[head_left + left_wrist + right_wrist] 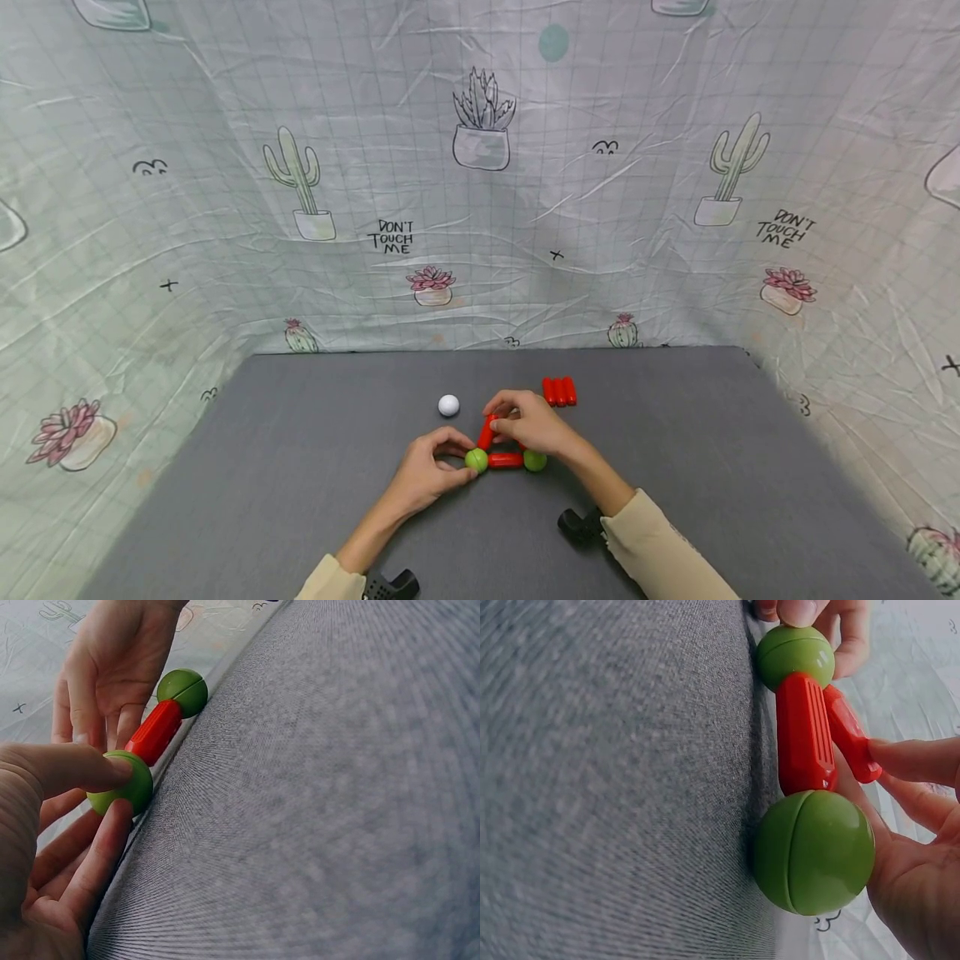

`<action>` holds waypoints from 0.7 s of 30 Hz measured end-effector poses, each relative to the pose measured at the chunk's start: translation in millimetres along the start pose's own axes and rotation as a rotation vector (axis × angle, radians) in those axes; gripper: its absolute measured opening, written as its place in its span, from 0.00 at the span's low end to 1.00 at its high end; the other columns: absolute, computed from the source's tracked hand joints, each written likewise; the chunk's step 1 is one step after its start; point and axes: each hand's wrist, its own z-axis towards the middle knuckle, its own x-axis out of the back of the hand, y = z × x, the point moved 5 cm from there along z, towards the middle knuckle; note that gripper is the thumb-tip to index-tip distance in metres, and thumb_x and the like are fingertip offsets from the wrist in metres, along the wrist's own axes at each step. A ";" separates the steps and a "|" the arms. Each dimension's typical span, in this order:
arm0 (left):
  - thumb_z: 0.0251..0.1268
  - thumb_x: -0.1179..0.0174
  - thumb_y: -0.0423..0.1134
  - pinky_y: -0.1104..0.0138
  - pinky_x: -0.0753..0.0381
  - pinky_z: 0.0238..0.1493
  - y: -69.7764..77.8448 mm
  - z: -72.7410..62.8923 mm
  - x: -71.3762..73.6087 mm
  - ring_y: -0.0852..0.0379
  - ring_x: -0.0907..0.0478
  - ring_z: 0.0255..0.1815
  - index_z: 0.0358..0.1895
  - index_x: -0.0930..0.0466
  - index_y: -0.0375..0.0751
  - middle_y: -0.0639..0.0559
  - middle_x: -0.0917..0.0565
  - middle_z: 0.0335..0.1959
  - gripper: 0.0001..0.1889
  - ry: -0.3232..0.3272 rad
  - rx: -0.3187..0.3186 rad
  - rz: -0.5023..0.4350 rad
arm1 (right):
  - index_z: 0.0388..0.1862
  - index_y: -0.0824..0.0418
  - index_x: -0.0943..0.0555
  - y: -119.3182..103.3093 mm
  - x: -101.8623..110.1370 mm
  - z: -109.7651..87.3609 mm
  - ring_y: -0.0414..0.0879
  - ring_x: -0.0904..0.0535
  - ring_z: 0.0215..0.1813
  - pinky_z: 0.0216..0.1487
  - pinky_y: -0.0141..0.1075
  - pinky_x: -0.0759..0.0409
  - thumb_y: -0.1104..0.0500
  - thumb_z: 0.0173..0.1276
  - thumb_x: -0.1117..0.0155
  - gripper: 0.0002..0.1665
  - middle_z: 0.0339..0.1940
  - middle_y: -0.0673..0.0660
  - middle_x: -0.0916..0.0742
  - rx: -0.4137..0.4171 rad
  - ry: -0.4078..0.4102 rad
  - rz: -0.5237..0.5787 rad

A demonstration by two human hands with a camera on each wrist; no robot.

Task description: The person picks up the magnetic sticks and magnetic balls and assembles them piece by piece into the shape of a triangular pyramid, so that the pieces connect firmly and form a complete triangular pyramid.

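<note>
My left hand (422, 477) pinches a green ball (476, 460) between thumb and fingers on the grey surface. A red rod (506, 460) joins that ball to a second green ball (535, 461) on the right. With thumb and fingertips, my right hand (534, 422) grips another red rod (487, 431), which slants away from the left-hand ball. In the right wrist view this slanting rod (851, 735) reaches up to the held ball (795, 658); whether it is fully seated there I cannot tell. A bit of red also shows behind the right ball, mostly hidden by my right hand.
A white ball (448, 406) lies behind my left hand. Three red rods (559, 392) sit side by side beyond my right hand. The grey tabletop (322, 433) ends at a patterned cloth (495, 208) that rises at the back and sides.
</note>
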 end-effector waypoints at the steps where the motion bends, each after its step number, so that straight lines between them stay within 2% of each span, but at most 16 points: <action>1: 0.52 0.23 0.30 0.72 0.16 0.35 -0.2 0.1 0.2 0.51 0.12 0.46 0.47 0.14 0.38 0.40 0.11 0.44 0.17 0.001 0.000 0.000 | 0.53 0.72 0.18 -0.2 -0.1 0.0 0.54 0.10 0.39 0.45 0.45 0.11 0.69 0.73 0.39 0.13 0.43 0.66 0.13 -0.001 0.000 -0.005; 9: 0.52 0.23 0.30 0.72 0.16 0.35 -0.6 0.4 0.2 0.51 0.13 0.45 0.47 0.15 0.37 0.38 0.11 0.44 0.17 0.001 -0.004 -0.012 | 0.53 0.69 0.16 -4.5 4.6 -0.7 0.53 0.10 0.37 0.42 0.43 0.11 0.66 0.73 0.37 0.12 0.45 0.64 0.11 0.006 0.008 -0.087; 15: 0.52 0.23 0.30 0.72 0.16 0.34 -1.9 1.5 0.5 0.52 0.13 0.46 0.46 0.14 0.39 0.40 0.11 0.44 0.17 0.005 0.009 -0.003 | 0.52 0.69 0.16 -8.0 24.3 -4.6 0.53 0.11 0.35 0.41 0.45 0.11 0.67 0.73 0.37 0.12 0.43 0.65 0.11 -0.013 0.067 -0.107; 18: 0.52 0.23 0.30 0.72 0.16 0.35 -2.1 1.1 0.6 0.51 0.13 0.46 0.47 0.15 0.39 0.40 0.11 0.45 0.18 0.005 0.011 -0.005 | 0.52 0.67 0.17 -3.9 35.6 -7.7 0.53 0.11 0.35 0.41 0.47 0.12 0.65 0.72 0.36 0.12 0.42 0.64 0.10 -0.054 0.078 -0.149; 21: 0.52 0.22 0.30 0.71 0.15 0.37 -2.0 0.9 -0.1 0.50 0.13 0.47 0.50 0.16 0.38 0.38 0.11 0.47 0.21 0.004 0.011 -0.015 | 0.56 0.69 0.19 4.6 42.4 -11.7 0.52 0.11 0.35 0.41 0.46 0.11 0.63 0.71 0.34 0.17 0.39 0.63 0.10 -0.133 0.028 -0.155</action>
